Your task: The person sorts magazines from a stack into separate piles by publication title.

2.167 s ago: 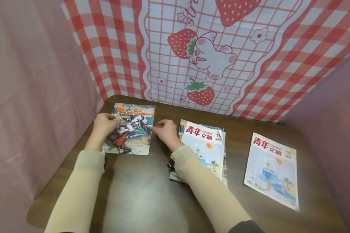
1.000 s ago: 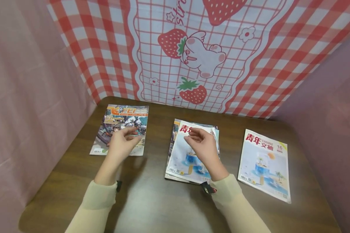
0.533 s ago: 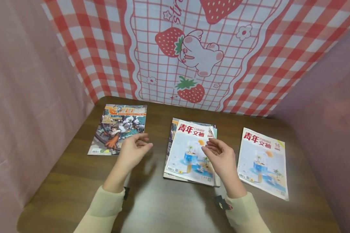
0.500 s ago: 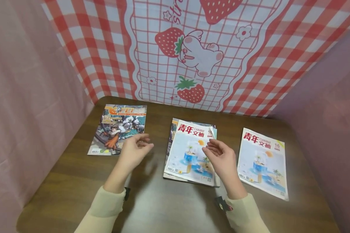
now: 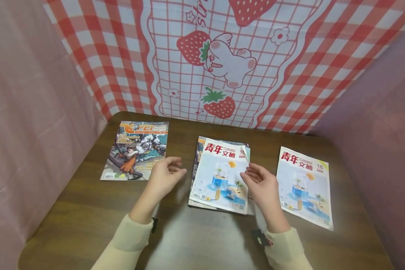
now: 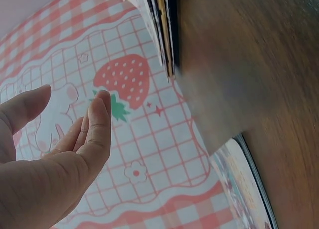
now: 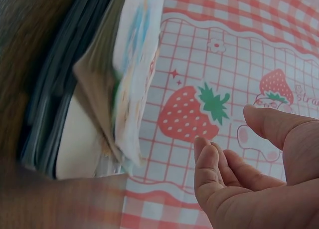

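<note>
In the head view, a stack of magazines (image 5: 219, 176) lies mid-table, a white cover with red lettering on top, its upper right corner curled. My left hand (image 5: 166, 176) hovers left of the stack, over the lower right corner of a comic-style magazine (image 5: 135, 150). My right hand (image 5: 264, 185) is by the stack's right edge, between it and another white magazine (image 5: 305, 187). Both hands have relaxed, slightly bent fingers and hold nothing. In the wrist views, a gap separates the left hand (image 6: 65, 154) and the right hand (image 7: 249, 169) from the stacked edges.
The brown wooden table (image 5: 195, 240) has rounded corners. A red-and-white checked cloth with strawberries (image 5: 219, 107) hangs along its back edge. A pale pink curtain (image 5: 37, 112) closes off the left, and a mauve surface (image 5: 384, 142) the right.
Both hands were on the left magazine about two seconds ago. They have let go and moved right, the right hand crossing over the stack to its right side. The magazines lie as before.
</note>
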The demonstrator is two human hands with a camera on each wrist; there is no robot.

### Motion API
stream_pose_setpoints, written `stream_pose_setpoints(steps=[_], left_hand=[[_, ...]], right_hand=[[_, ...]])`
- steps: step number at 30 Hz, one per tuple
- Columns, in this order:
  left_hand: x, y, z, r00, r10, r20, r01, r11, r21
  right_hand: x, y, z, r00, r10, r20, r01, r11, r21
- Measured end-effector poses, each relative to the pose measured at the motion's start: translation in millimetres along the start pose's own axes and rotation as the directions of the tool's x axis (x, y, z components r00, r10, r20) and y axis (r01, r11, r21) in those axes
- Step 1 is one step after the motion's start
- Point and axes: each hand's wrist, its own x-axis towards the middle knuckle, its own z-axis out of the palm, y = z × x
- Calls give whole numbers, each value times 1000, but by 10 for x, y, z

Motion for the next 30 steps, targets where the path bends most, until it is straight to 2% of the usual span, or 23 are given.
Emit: stream_pose_setpoints(steps=[7, 14, 21, 26, 30], left_hand=[[80, -23, 125, 1000, 8, 27, -9, 999, 49], [232, -59, 255, 994, -46, 95, 32, 990, 138], [398, -104, 396, 991, -83, 109, 60, 978, 197], [469, -103, 476, 985, -103, 137, 72, 973, 218], [518, -125, 525, 984, -128, 126, 90, 959, 270]], right_hand=[[70, 104, -56, 1000, 24, -10, -25, 1000, -18], [155, 204, -107, 995, 101, -1, -101, 993, -58], [241, 304, -111, 991, 137, -3, -136, 985, -104], [276, 355, -110, 987, 158, -1, -156, 976, -154], [296, 369, -111, 987, 162, -8, -161, 972, -173]])
